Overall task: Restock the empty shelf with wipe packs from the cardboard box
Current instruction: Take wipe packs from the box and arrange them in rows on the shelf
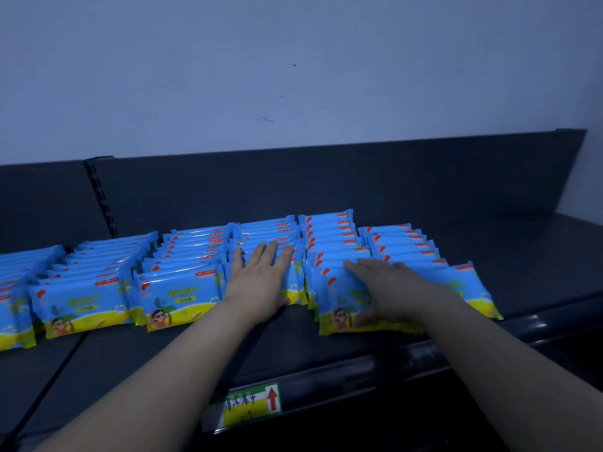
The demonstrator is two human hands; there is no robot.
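Note:
Several rows of blue wipe packs [177, 288] with yellow bottoms stand upright on the dark shelf [195, 350], each row running back toward the rear panel. My left hand [261, 282] lies flat with straight fingers on the front of the middle row. My right hand [388, 291] rests with spread fingers on the front pack of the row to its right [339, 305], thumb low on the pack's face. The rightmost row's front pack [470, 288] leans beside it. The cardboard box is out of view.
A dark back panel [326, 181] with a slotted upright [101, 197] closes the shelf behind. The shelf's front rail carries a green and yellow price label [251, 406] with a red arrow. Bare shelf surface [538, 249] lies right of the packs.

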